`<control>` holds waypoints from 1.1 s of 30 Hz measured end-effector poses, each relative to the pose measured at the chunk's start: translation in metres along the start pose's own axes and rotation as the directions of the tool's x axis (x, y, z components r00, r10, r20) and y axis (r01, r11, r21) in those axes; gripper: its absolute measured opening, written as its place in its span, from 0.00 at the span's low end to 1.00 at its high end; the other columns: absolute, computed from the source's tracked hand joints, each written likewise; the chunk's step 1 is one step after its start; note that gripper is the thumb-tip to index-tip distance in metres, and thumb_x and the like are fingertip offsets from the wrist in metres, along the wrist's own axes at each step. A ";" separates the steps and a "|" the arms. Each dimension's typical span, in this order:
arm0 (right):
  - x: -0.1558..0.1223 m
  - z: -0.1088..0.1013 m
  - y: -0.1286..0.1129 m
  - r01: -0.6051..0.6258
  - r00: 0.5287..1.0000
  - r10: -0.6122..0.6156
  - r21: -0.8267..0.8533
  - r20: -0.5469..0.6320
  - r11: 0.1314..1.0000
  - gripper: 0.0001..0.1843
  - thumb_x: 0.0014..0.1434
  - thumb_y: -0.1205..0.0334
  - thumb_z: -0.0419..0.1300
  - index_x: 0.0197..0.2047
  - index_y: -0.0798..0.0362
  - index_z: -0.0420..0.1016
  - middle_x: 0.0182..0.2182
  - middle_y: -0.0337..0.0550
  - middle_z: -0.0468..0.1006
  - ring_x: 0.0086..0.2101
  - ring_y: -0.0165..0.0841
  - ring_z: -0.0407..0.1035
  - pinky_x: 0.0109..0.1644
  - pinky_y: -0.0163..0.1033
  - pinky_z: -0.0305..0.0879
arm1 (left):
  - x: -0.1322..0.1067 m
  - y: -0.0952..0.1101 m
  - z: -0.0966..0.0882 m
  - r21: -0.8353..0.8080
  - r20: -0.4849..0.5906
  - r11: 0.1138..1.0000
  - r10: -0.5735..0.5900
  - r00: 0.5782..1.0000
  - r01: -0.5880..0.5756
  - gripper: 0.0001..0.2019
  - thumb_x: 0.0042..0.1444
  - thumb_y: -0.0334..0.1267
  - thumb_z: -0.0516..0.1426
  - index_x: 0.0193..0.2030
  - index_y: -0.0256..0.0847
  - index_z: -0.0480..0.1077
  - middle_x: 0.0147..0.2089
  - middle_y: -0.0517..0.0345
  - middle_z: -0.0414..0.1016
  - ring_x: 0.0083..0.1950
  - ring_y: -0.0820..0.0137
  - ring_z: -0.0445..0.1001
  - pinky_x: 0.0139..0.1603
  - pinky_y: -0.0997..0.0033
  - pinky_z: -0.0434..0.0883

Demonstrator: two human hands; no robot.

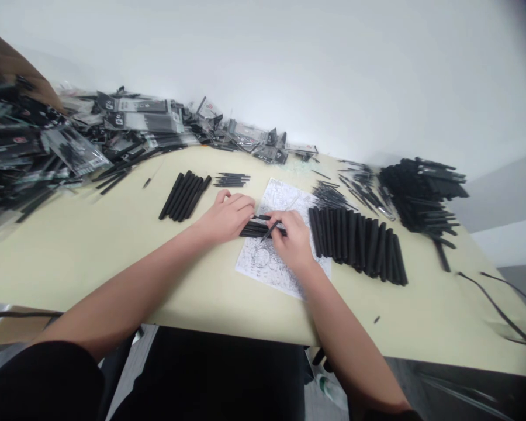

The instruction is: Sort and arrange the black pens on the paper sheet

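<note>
table top: pale yellow, smooth, its near edge running across just before the person's lap; the table (pixel 193 292) reaches the wall behind.
wall: plain white (pixel 289 70), turning grey and white at the right.
printed sheet: white paper (pixel 256 266) with dense dark line drawing, lying aslant under the hands.
slim black sticks: laid side by side (pixel 253 230) on the sheet, between and below the two hands.
left hand: fingers bent, tips (pixel 251 213) at the left end of the sticks; the left hand (pixel 232 216) may or may not grip one, i cannot tell.
right hand: thumb and fingers closed in a pinch; the right hand (pixel 293 237) has hold of a dark slanted stick (pixel 268 233).
left of the sheet: a row of thick black tubes (pixel 184 196), with a small row of thin sticks (pixel 231 180) beside it.
right of the sheet: a long row of thick black tubes (pixel 355 242), loose thin sticks (pixel 331 195) behind, then a dark heap (pixel 421 199).
back left: clear and black packets (pixel 142 121) piled along the wall, brown cardboard (pixel 24 64) at the corner.
floor: grey (pixel 135 362), partly seen below.
</note>
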State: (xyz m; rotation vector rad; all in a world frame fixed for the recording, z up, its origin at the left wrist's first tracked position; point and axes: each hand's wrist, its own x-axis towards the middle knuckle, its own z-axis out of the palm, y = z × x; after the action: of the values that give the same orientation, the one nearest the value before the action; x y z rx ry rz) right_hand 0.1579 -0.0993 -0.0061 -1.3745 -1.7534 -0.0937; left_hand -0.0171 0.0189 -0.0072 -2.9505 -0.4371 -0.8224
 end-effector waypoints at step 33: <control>0.002 -0.004 -0.005 -0.522 0.848 0.481 -0.194 -0.221 0.831 0.17 0.52 0.44 0.65 0.35 0.48 0.69 0.33 0.36 0.78 0.36 0.38 0.71 0.52 0.50 0.49 | 0.002 -0.005 -0.011 0.040 0.040 0.941 -0.337 0.941 0.336 0.22 0.66 0.54 0.48 0.31 0.39 0.71 0.34 0.52 0.74 0.40 0.62 0.72 0.44 0.60 0.62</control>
State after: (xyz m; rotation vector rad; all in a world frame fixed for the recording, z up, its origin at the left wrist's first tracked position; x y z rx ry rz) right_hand 0.1560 -0.1017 -0.0004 -1.9187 -1.2205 -0.1331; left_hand -0.0224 0.0226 0.0032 -2.9097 -0.9699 -0.7636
